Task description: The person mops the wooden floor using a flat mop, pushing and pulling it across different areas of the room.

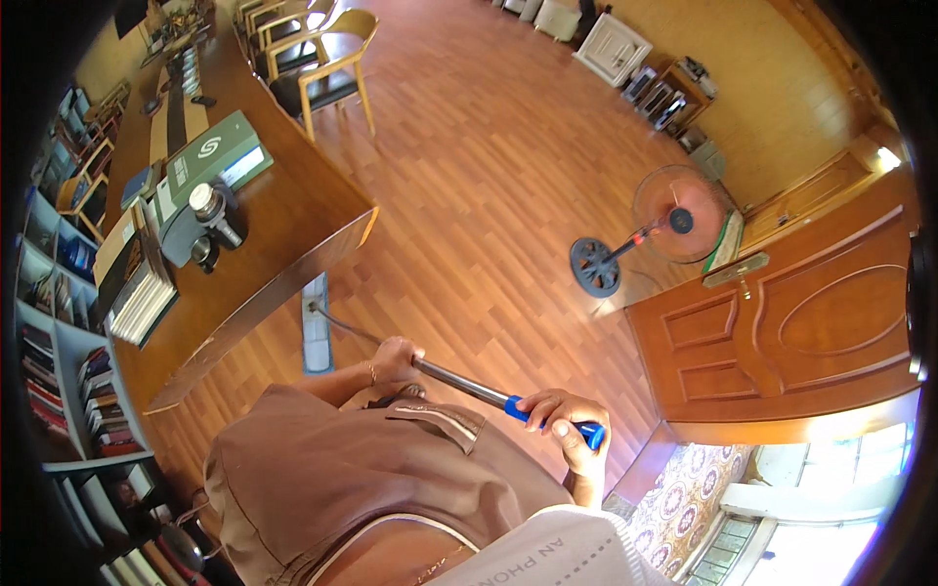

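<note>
A flat mop's metal pole (464,379) runs slantwise across the front of my body. My left hand (396,361) is closed around the pole partway down. Higher up, my right hand (565,420) wraps the blue grip (593,435) at the pole's end, with the tip sticking out past the fingers. The mop's long white head with blue edging (316,337) lies flat on the wood floor, close to the desk's curved base. Part of the lower pole is hidden behind my left hand.
The long wooden desk (322,200) on the left bears a green box (210,161), a dark flask (225,220) and books. Chairs (332,83) stand behind it, bookshelves (73,381) at far left. A standing fan (598,266) is near the open wooden door (782,332) at right.
</note>
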### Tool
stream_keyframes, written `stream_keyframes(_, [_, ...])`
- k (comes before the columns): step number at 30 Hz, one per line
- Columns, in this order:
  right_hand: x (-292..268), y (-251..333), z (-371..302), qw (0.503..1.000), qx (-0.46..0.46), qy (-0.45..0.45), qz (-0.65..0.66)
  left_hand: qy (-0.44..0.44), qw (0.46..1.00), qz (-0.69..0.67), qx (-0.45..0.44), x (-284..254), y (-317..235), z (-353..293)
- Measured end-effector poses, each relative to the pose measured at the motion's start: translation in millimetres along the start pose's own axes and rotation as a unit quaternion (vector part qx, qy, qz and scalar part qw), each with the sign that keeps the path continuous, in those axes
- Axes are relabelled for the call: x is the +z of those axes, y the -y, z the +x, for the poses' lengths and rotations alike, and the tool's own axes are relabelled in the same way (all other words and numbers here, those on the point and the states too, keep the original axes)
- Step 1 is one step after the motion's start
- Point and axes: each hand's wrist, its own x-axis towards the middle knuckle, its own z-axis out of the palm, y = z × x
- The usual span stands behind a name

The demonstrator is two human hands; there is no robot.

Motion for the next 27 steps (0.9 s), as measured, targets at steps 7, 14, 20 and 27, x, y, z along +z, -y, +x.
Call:
stream_keyframes(7, [-12, 75, -38, 0.991, -0.051, -0.057, -0.111, 0.049, 0.995, -0.036, 0.075, -1, -106, 43])
stream_keyframes(14, [-25, 134, -74, 0.935, -0.197, 0.047, -0.293, 0.137, 0.933, -0.168, 0.287, 56, -193, 80])
stream_keyframes(20, [-10, 142, -75, 0.916, -0.213, 0.123, -0.318, 0.264, 0.875, -0.235, 0.33, 65, -246, 87])
stream_keyframes(27, [-31, 19, -31, 0.98, -0.048, 0.006, -0.192, 0.137, 0.836, -0.482, 0.223, -136, -274, 35])
